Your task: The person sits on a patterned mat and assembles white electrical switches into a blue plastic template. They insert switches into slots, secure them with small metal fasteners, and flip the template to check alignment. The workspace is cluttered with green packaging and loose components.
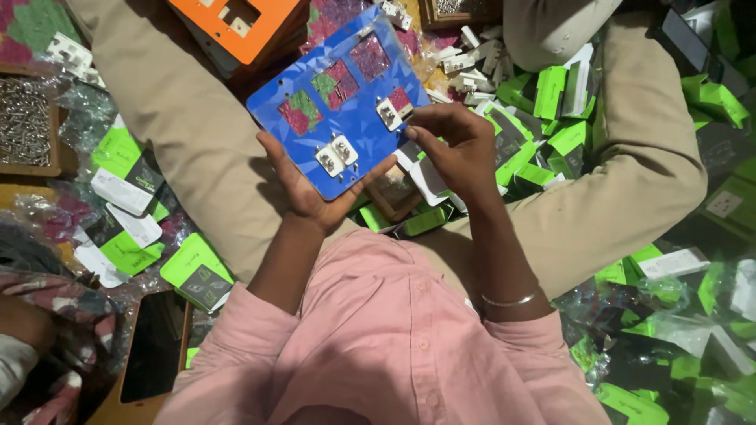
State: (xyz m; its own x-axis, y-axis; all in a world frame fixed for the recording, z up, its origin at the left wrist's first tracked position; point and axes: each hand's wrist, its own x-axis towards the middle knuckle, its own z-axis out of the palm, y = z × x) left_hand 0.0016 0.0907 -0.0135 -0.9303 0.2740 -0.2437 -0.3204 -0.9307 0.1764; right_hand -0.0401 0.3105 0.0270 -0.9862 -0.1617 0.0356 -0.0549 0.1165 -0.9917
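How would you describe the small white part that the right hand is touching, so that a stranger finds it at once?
Find the blue plate held over the person's lap, gripped underneath by the left hand. At its right edge, the right hand pinches a small white switch part. Two similar white parts sit lower on the plate, but no fingers touch those.

Sitting-level floor scene, dimly lit, covered almost wholly by clutter. Right of the hands, heaped green-and-white cardboard packets (551,94) and clear plastic bags (669,323). Left of them, a shallow wooden tray of metal screws (24,122), more such packets, a red-and-green patterned cloth (31,24). Beyond the hands, an orange plastic panel with cut-outs (236,24)
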